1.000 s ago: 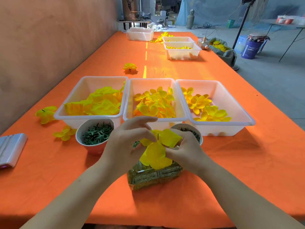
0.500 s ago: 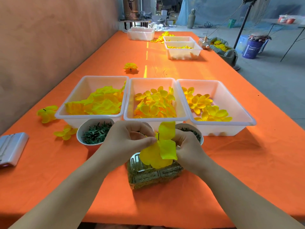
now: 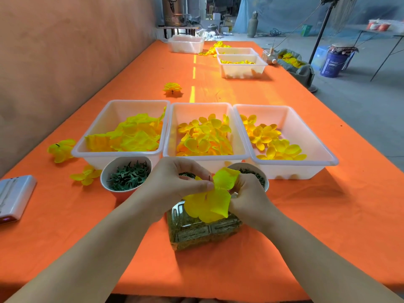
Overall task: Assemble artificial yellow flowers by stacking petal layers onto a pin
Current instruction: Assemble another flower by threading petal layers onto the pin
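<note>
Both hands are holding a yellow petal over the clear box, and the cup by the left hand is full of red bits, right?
Not quite. The head view shows the bits in the cup are dark green, not red. The rest holds: the left hand and the right hand both hold the yellow petal over the clear box.

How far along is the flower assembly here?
Done: one finished-looking flower lies beyond the middle tray, another beside the left tray. In hand: the left hand and right hand hold a large petal layer on the pin. Left: probably smaller petals from the middle tray and right tray.
</note>
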